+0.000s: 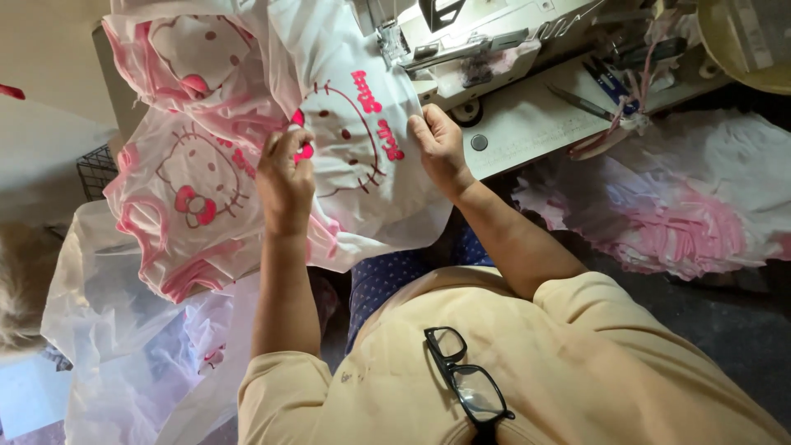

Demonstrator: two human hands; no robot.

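Both hands (362, 161) gripping white garment (362, 177)

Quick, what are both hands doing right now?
Left hand: closed, pinching the white shirt.
Right hand: closed, gripping the same shirt's edge.

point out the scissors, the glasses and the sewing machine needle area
scissors (608, 82), head view, on the blue handles.
glasses (465, 383), head view, on the black frame between the lenses.
sewing machine (461, 33), head view, on the pale body right of the needle.
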